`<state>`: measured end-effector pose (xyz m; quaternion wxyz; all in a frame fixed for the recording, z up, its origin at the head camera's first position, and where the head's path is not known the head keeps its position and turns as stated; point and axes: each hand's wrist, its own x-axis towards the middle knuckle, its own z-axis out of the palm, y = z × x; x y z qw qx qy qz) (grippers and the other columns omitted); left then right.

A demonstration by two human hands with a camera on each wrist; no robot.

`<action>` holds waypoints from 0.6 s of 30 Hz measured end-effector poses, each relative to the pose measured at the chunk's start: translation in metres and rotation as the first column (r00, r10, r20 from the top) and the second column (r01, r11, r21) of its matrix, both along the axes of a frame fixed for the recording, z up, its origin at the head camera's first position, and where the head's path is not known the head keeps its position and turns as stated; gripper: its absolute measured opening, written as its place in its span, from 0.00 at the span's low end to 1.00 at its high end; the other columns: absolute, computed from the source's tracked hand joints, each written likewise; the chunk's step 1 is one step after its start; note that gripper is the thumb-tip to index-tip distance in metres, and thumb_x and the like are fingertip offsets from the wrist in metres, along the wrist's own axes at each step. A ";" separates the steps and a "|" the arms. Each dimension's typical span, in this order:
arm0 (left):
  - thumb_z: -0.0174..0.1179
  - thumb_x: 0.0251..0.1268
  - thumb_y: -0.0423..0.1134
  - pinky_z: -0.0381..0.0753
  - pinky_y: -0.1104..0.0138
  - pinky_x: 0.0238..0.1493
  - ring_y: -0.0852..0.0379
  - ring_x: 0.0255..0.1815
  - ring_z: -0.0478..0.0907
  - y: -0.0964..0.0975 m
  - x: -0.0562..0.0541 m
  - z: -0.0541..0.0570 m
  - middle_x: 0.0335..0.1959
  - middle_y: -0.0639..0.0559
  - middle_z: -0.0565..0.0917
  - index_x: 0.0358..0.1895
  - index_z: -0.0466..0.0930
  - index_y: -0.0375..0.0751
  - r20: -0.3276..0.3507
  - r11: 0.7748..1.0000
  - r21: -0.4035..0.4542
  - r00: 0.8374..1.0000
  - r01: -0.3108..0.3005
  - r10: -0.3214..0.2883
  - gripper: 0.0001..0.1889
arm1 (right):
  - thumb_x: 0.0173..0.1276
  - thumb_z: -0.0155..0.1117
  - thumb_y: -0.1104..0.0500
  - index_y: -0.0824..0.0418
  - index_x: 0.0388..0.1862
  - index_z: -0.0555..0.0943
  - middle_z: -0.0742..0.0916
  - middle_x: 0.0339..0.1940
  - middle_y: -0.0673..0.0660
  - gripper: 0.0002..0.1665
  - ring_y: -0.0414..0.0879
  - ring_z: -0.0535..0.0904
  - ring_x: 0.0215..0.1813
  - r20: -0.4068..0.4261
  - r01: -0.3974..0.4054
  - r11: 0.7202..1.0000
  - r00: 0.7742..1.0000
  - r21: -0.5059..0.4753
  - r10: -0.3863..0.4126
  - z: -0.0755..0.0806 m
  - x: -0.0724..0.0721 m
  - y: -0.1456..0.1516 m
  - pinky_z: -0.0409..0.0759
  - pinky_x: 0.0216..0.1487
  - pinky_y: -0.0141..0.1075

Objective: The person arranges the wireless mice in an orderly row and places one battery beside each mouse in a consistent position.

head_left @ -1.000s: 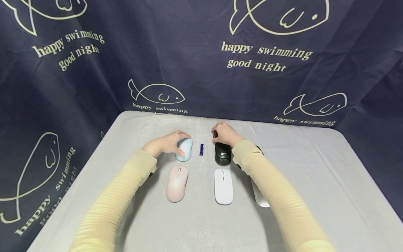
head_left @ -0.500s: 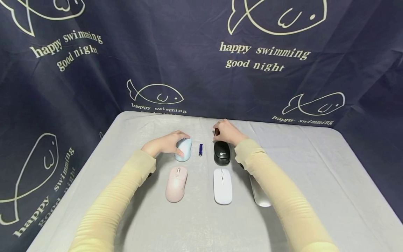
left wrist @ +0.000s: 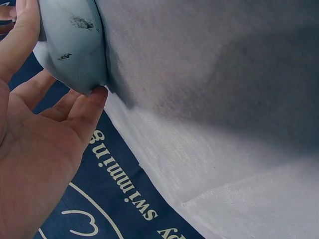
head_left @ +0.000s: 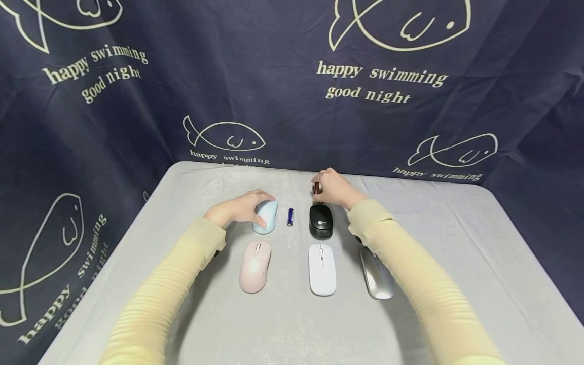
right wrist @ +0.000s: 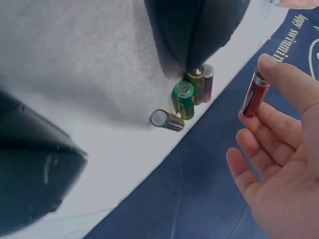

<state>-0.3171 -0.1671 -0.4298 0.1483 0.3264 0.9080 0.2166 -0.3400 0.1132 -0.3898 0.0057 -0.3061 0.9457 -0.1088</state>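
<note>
My left hand (head_left: pixel 242 209) grips the light blue mouse (head_left: pixel 266 217) at the back left, thumb on the near side. In the left wrist view, fingertips curl round the end of the mouse (left wrist: pixel 75 42), which has dark scuffs. My right hand (head_left: pixel 335 188) is just behind the black mouse (head_left: pixel 321 221). It pinches a red battery (right wrist: pixel 255 92) upright between thumb and finger, the other fingers loosely bent. Beside the black mouse (right wrist: pixel 197 27) in the right wrist view stand several batteries, a green one (right wrist: pixel 185 102) among them. One battery (right wrist: pixel 167 120) lies on its side.
A blue battery (head_left: pixel 290 217) lies between the two back mice. Nearer are a pink mouse (head_left: pixel 255 266), a white mouse (head_left: pixel 322 269) and a silver mouse (head_left: pixel 377 276), partly under the right forearm. A dark mouse-shaped thing (right wrist: pixel 30 169) shows in the right wrist view. A fish-print curtain (head_left: pixel 292 91) backs the table.
My right hand has moved back and slightly right, away from the black mouse, with the red battery in its fingers. More of the silver mouse shows. The left hand stays on the blue mouse.
</note>
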 end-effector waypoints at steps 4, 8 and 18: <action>0.73 0.46 0.46 0.63 0.53 0.68 0.41 0.65 0.63 0.000 0.000 0.001 0.64 0.35 0.68 0.65 0.67 0.34 -0.003 1.000 0.009 1.000 0.008 -0.008 0.42 | 0.51 0.73 0.56 0.70 0.51 0.80 0.83 0.51 0.64 0.30 0.60 0.74 0.54 -0.012 0.010 1.000 1.000 0.002 -0.010 0.006 0.004 0.003 0.72 0.59 0.48; 0.72 0.47 0.43 0.61 0.51 0.69 0.40 0.67 0.62 0.004 0.005 0.008 0.65 0.34 0.67 0.66 0.65 0.32 0.006 1.000 -0.029 1.000 -0.013 0.013 0.41 | 0.51 0.73 0.55 0.68 0.52 0.80 0.82 0.52 0.64 0.30 0.59 0.73 0.56 -0.003 0.032 0.999 0.999 0.010 -0.032 0.011 0.008 0.007 0.72 0.58 0.51; 0.72 0.47 0.41 0.61 0.51 0.69 0.40 0.67 0.62 0.005 0.006 0.009 0.66 0.34 0.66 0.66 0.64 0.32 -0.006 0.998 -0.063 1.000 -0.020 0.019 0.41 | 0.52 0.73 0.54 0.68 0.54 0.79 0.82 0.54 0.63 0.31 0.59 0.71 0.57 0.011 0.024 1.000 1.000 0.006 -0.024 0.023 0.016 0.014 0.71 0.59 0.52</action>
